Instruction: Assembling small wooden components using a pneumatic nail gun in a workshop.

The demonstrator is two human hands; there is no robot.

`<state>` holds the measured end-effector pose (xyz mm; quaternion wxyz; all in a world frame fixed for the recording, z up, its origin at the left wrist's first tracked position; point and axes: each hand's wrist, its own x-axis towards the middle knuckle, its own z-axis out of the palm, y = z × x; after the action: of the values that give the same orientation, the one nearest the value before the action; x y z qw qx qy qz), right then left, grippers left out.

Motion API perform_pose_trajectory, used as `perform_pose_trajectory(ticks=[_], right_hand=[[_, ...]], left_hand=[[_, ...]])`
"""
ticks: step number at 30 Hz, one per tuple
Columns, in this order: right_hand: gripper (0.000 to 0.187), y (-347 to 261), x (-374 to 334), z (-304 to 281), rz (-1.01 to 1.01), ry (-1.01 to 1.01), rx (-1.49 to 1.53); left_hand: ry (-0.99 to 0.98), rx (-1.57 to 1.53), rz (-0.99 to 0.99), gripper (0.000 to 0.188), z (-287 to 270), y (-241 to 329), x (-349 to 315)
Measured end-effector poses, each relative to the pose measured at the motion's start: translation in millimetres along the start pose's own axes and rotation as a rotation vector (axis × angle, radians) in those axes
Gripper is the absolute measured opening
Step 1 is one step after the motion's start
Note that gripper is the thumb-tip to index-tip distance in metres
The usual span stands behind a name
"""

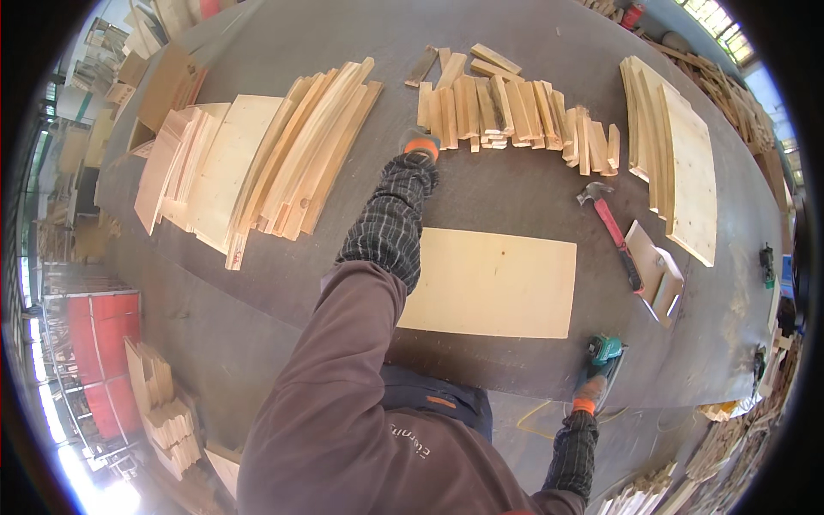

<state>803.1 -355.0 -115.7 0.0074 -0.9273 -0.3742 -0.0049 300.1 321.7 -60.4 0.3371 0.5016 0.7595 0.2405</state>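
Observation:
My left arm reaches far across the dark table. My left hand [420, 141], in a grey glove with an orange cuff, is at the left end of a row of short wooden blocks [468, 110]; its fingers are too indistinct to read. At the near right, my right hand [590, 390] is closed round a teal and black nail gun [604, 350] by the table's front edge. Between my arms a pale rectangular wooden board [498, 283] lies flat. A claw hammer [613, 232] with a red and black handle rests to the board's right.
Long wooden slats [322, 150] and pale boards [233, 163] are stacked at the left. More boards [687, 172] lean together at the right, near an angular light-coloured piece [654, 273]. A yellow hose [534, 421] hangs below the table edge. Red panels [105, 365] stand farther left.

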Motion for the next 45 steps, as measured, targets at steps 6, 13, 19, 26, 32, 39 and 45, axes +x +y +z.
perform_pose_trajectory(ticks=[6,13,19,26,32,39,45], right_hand=[[0.025,-30,7,-14,0.168,-0.269,-0.051],[0.021,-72,14,-36,0.156,-0.292,-0.042],[0.02,-38,22,-21,0.134,-0.24,-0.057],[0.028,-48,17,-14,0.11,-0.224,-0.005],[0.024,-54,18,-10,0.154,-0.242,0.056],[0.022,-33,24,-12,0.059,-0.156,-0.035],[0.019,-68,15,-44,0.072,-0.234,0.013]], left_hand=[[-0.321,-0.216,-0.307,0.039,-2,-19,22],[-0.229,0.256,-0.075,0.039,-42,16,-8],[-0.312,0.138,-0.074,0.043,-41,22,-14],[-0.206,-0.403,0.069,0.057,-95,-5,-99],[-0.656,-1.373,0.007,0.055,-169,-31,-200],[-0.761,-1.448,-0.015,0.059,-198,-63,-254],[-0.618,-1.075,-0.099,0.07,-199,-113,-272]])
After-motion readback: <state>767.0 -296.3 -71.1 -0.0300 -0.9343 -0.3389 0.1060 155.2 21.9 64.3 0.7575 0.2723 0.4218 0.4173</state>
